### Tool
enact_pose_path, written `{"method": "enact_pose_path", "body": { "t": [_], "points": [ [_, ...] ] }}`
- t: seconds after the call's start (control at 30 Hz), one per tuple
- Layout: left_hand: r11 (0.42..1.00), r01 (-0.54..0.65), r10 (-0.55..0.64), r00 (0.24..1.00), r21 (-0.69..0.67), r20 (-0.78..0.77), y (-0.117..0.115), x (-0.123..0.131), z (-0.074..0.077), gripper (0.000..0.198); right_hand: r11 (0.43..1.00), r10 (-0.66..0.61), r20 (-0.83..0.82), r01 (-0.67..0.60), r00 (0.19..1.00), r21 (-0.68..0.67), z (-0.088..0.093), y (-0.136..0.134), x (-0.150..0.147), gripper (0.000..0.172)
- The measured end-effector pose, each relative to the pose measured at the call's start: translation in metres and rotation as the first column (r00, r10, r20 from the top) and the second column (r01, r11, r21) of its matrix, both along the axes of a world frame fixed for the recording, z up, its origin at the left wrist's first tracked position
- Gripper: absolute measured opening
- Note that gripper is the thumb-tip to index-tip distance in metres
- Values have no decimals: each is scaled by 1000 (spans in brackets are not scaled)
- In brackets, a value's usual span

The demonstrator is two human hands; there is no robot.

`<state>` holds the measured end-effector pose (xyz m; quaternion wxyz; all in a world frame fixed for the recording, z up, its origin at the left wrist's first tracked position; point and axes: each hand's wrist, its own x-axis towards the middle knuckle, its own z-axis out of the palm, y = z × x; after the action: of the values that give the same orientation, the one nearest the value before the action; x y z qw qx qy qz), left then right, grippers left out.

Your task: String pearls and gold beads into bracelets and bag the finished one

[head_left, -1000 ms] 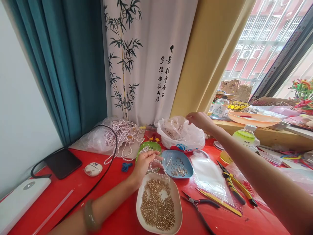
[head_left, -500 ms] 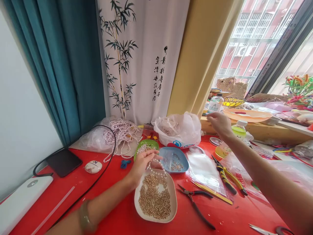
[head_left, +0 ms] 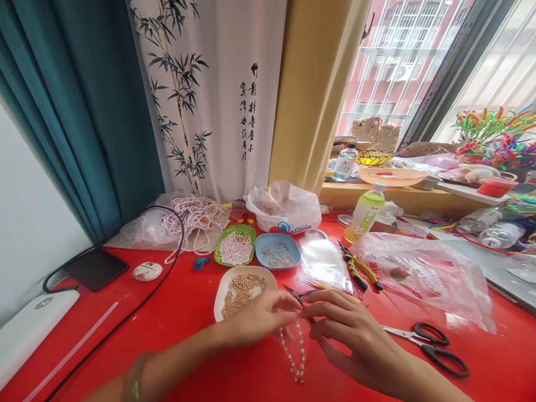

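Note:
A beaded chain [head_left: 298, 368] hangs in a loop above the red table, its upper ends between my two hands. My left hand [head_left: 263, 312] pinches it with thumb and fingers. My right hand [head_left: 352, 335] meets it from the right, fingers bent and fingertips close together at the chain's top; the exact pinch is partly hidden. Under the hands lie small pliers [head_left: 293, 291], mostly covered by my right hand. Just behind my left hand is a white tray [head_left: 218, 296] of gold beads. A green tray [head_left: 252, 230] of pearly beads and a blue tray [head_left: 293, 239] of small metal pieces stand farther back.
Scissors [head_left: 412, 335] lie at the right, with yellow-black pliers [head_left: 360, 268] and clear bags [head_left: 324, 259] behind. A drink bottle [head_left: 365, 215] stands near the window ledge. A black cable [head_left: 170, 273] crosses the left side, near a phone [head_left: 98, 268].
My right hand has come down from the upper right to meet my left. My left hand has moved the chain from above the white tray toward the front. The view has turned right.

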<state>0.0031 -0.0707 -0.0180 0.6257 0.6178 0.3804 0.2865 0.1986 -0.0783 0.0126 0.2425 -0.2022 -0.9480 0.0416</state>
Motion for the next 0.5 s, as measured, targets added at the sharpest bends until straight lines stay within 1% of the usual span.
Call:
{"method": "enact_pose_path", "body": {
  "t": [0.03, 0.07, 0.1, 0.13, 0.17, 0.2, 0.23, 0.27, 0.3, 0.33, 0.37, 0.4, 0.43, 0.5],
  "points": [
    [991, -57, 68, 994, 122, -87, -5, 2, 2, 24, 998, -42, -32, 43, 999, 43, -5, -2, 6, 16],
    [964, -101, 145, 975, 247, -167, -10, 3, 4, 23, 991, -88, -64, 94, 994, 93, -9, -5, 11, 16],
    [916, -127, 227, 946, 381, -230, -16, 5, 6, 25, 977, -137, -93, 150, 986, 149, -14, -7, 15, 16],
    [835, -124, 304, 916, 537, -260, -22, 7, 7, 27, 957, -185, -117, 206, 976, 206, -18, -10, 18, 16],
    [727, -69, 331, 907, 683, -260, -28, 9, 8, 30, 933, -222, -133, 250, 966, 259, -23, -14, 20, 17],
    [596, -3, 346, 904, 803, -253, -33, 12, 7, 40, 911, -242, -137, 274, 961, 307, -27, -19, 20, 17],
    [452, 62, 359, 900, 890, -245, -38, 14, 4, 52, 898, -245, -129, 275, 961, 344, -30, -23, 20, 17],
    [314, 120, 372, 897, 942, -238, -43, 17, 1, 57, 894, -235, -112, 260, 966, 364, -34, -28, 19, 18],
    [196, 162, 400, 887, 967, -229, -46, 19, -3, 53, 899, -217, -93, 236, 972, 369, -37, -32, 18, 20],
    [109, 188, 430, 876, 976, -217, -49, 21, -7, 44, 908, -200, -74, 213, 977, 360, -40, -36, 17, 21],
    [54, 206, 456, 865, 977, -208, -51, 22, -11, 33, 920, -188, -57, 197, 980, 340, -43, -39, 16, 23],
    [28, 215, 478, 855, 976, -202, -53, 22, -15, 23, 931, -186, -45, 190, 982, 312, -47, -41, 15, 23],
    [22, 220, 489, 849, 975, -202, -54, 21, -18, 19, 940, -186, -40, 190, 982, 284, -50, -42, 14, 22],
    [39, 237, 484, 845, 971, -226, -55, 17, -24, 21, 951, -200, -28, 201, 979, 235, -59, -42, 15, 21]
  ]
}}
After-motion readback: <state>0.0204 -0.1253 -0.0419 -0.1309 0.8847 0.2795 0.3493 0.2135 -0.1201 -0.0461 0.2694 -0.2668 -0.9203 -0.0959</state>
